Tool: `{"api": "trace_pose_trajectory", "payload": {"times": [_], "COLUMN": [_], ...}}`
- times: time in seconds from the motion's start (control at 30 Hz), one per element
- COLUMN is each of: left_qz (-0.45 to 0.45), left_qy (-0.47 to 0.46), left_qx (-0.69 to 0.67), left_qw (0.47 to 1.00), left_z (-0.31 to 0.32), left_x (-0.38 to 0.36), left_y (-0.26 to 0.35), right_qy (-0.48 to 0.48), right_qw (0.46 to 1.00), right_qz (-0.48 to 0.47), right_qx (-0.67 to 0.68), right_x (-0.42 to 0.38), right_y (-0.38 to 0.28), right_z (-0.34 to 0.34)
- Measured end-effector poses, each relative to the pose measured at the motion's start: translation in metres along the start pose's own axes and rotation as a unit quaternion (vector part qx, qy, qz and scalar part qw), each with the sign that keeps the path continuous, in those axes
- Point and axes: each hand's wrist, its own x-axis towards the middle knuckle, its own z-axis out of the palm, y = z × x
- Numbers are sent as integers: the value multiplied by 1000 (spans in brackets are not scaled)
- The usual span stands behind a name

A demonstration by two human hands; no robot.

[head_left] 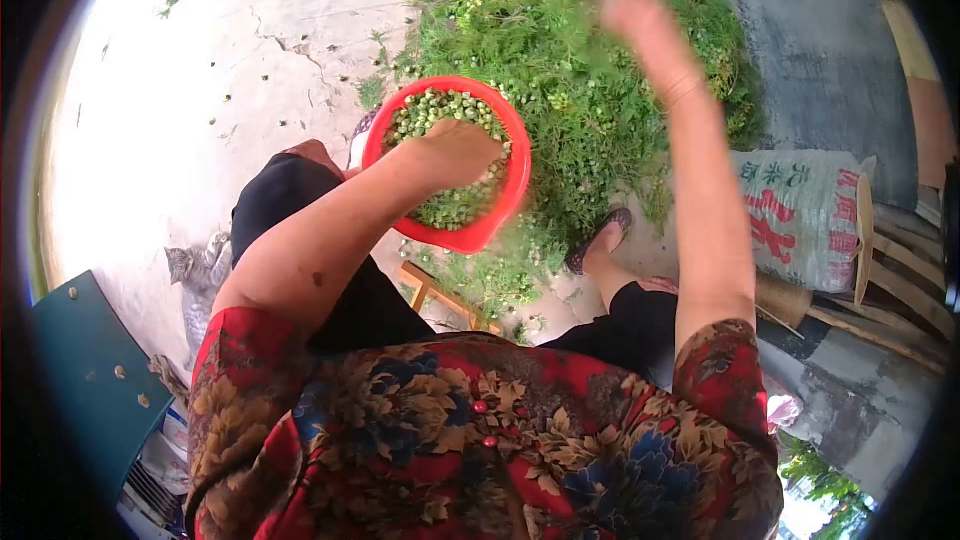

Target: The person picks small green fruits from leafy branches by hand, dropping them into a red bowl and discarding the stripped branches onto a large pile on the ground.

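Observation:
A red plastic basin (519, 180) holds many small round green pods (455, 210). My left hand (465, 152) reaches down into the basin among the pods; its fingers are hidden from view. My right hand (640, 20) is raised over a large heap of cut green plants (590, 130) and is smeared by motion. Beside it is a green blur, perhaps a sprig, but whether the hand holds it I cannot make out.
A grey cat (205, 285) is on the concrete floor at left, near a teal panel (95, 380). Scattered pods lie on the floor. A wooden frame (440, 295) is below the basin. At right are a printed woven sack (800, 215) and wooden slats (900, 280).

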Motion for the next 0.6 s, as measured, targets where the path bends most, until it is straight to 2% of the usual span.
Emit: {"api": "trace_pose_trajectory", "payload": {"times": [0.03,0.07,0.13,0.17,0.2,0.23,0.27,0.3,0.33,0.4,0.43,0.53,0.57,0.6], "left_qz": [-1,-7,-24,-16,-9,-2,3,2,5,9,0,8,62,66], "left_qy": [14,-2,-27,-39,-43,-49,-55,-50,-68,-106,-131,-132,89,86], "left_qx": [-4,-7,-6,-16,-12,-8,-1,1,8,23,18,37,51,65], "left_qw": [1000,1000,999,999,999,999,998,999,998,994,991,991,993,992], "left_z": [-2,-4,-12,-18,-17,-15,-12,-6,-7,-14,-12,-20,1,3], "left_x": [-1,-1,-5,-8,-8,-7,-5,-4,-4,-2,3,3,2,3], "left_y": [0,5,12,17,20,23,23,24,27,35,35,37,29,28], "right_qy": [167,183,224,203,171,119,0,-64,-140,-188,-208,-250,-259,-268], "right_qw": [954,902,830,898,940,964,988,984,973,936,927,904,901,897], "right_qz": [-168,-154,-85,23,131,97,87,157,183,296,313,346,348,352], "right_qx": [185,359,503,389,263,215,126,53,-10,21,7,-8,8,23], "right_x": [-30,11,15,35,52,60,72,59,52,28,18,18,21,23], "right_y": [-39,6,-4,34,77,119,176,187,204,203,191,161,162,165], "right_z": [-68,-78,-94,-67,-28,28,95,143,192,252,261,266,272,277]}}
